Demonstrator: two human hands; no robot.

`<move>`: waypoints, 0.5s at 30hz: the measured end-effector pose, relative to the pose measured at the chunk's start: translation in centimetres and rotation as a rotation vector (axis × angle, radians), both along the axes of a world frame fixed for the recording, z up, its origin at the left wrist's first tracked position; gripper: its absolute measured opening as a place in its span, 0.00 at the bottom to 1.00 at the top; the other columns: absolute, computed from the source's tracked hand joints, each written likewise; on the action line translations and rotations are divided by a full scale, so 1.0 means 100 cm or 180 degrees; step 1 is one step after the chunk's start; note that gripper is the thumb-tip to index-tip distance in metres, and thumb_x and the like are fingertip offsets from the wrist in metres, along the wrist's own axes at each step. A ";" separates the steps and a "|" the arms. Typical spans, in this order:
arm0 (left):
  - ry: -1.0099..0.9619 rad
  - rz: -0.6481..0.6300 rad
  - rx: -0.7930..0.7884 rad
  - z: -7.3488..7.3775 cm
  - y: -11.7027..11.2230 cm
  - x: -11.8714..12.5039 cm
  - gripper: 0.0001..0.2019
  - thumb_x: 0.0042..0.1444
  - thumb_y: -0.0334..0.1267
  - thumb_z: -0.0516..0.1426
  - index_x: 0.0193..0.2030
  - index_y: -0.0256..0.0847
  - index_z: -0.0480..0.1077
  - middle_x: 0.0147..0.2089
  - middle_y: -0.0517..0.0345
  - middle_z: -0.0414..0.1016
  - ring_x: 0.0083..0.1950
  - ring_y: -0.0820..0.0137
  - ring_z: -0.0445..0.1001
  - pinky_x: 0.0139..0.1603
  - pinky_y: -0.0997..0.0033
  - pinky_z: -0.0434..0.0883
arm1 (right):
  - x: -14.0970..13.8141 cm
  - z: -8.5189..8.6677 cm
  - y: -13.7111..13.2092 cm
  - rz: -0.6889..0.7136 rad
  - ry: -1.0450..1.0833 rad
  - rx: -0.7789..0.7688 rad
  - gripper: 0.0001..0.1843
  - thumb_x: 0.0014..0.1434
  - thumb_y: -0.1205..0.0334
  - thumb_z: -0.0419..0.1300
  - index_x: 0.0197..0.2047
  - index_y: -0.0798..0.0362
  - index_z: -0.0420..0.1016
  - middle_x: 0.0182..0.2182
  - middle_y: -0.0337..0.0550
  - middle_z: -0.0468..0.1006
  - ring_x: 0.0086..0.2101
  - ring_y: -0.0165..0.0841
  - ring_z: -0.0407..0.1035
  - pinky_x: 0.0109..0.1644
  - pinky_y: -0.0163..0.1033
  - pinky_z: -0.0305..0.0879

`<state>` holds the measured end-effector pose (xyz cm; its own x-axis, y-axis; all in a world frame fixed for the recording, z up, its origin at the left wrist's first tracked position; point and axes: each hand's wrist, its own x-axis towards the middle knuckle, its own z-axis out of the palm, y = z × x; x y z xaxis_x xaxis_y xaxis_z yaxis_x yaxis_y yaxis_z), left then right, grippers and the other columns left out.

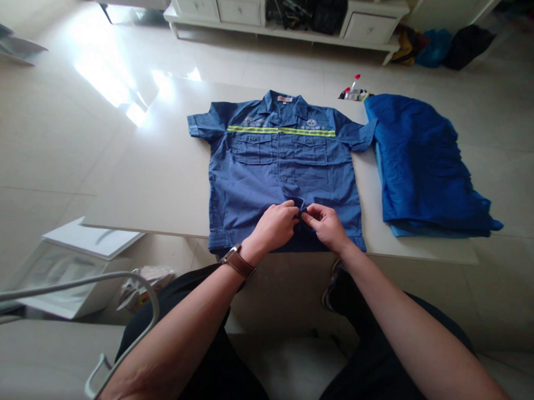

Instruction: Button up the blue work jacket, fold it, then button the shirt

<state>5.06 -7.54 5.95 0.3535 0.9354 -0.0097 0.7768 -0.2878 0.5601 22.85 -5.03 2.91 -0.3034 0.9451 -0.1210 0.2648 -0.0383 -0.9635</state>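
Note:
A blue short-sleeved work shirt [253, 186] lies spread face up, collar away from me, with a yellow-green reflective stripe across the chest. Its upper buttons look fastened. At the lower front opening, my left hand [276, 223] pinches one edge of the placket, fingers curled. My right hand [324, 224] grips the other edge between thumb and fingers, close against the left. The cloth there is lifted into a small fold. Whatever button sits between the fingertips is hidden. A watch with a brown strap is on my left wrist.
The shirt lies on a pale table [156, 169]. A pile of folded blue cloth [423, 165] sits at the right, touching the shirt's sleeve. Bottles with red caps [354, 89] show behind it. A white box [72, 271] stands at lower left, near a grey curved tube [121, 275].

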 end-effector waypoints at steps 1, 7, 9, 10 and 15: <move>-0.0031 0.0011 0.0006 0.000 0.000 0.000 0.08 0.65 0.30 0.55 0.35 0.38 0.73 0.42 0.52 0.75 0.39 0.66 0.74 0.40 0.67 0.67 | -0.001 0.000 -0.001 -0.0093 -0.0051 0.0187 0.22 0.55 0.41 0.67 0.28 0.52 0.70 0.27 0.39 0.70 0.30 0.31 0.63 0.36 0.37 0.61; -0.0181 0.0030 -0.0007 0.003 0.000 0.000 0.08 0.65 0.29 0.55 0.35 0.39 0.73 0.42 0.52 0.75 0.39 0.67 0.74 0.41 0.69 0.66 | -0.002 0.002 -0.002 -0.0137 0.0038 0.0132 0.21 0.57 0.42 0.65 0.29 0.52 0.71 0.27 0.39 0.71 0.30 0.32 0.64 0.35 0.36 0.61; -0.0159 0.0000 -0.0001 0.004 -0.001 0.000 0.08 0.65 0.29 0.55 0.34 0.39 0.73 0.42 0.53 0.74 0.39 0.67 0.73 0.41 0.69 0.66 | -0.001 0.001 -0.002 -0.0118 0.0083 -0.0020 0.23 0.56 0.40 0.66 0.28 0.52 0.69 0.24 0.37 0.68 0.28 0.30 0.60 0.33 0.36 0.59; -0.0148 -0.0013 0.0000 0.004 -0.001 0.000 0.08 0.65 0.29 0.55 0.34 0.39 0.73 0.41 0.53 0.74 0.39 0.67 0.73 0.40 0.69 0.66 | -0.002 0.001 -0.003 -0.0118 0.0113 -0.0064 0.24 0.55 0.39 0.66 0.27 0.51 0.69 0.24 0.36 0.67 0.27 0.30 0.59 0.32 0.36 0.58; -0.0170 -0.0034 0.0056 0.004 -0.001 -0.001 0.09 0.64 0.29 0.56 0.33 0.40 0.72 0.40 0.55 0.73 0.37 0.68 0.72 0.38 0.68 0.63 | -0.003 0.000 -0.003 -0.0145 0.0203 -0.0154 0.25 0.55 0.38 0.65 0.27 0.51 0.66 0.24 0.35 0.65 0.26 0.29 0.57 0.32 0.35 0.57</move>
<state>4.99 -7.64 6.38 0.3631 0.9314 0.0260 0.7427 -0.3062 0.5955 22.53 -5.31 2.87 -0.2689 0.9516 -0.1486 0.1998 -0.0958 -0.9752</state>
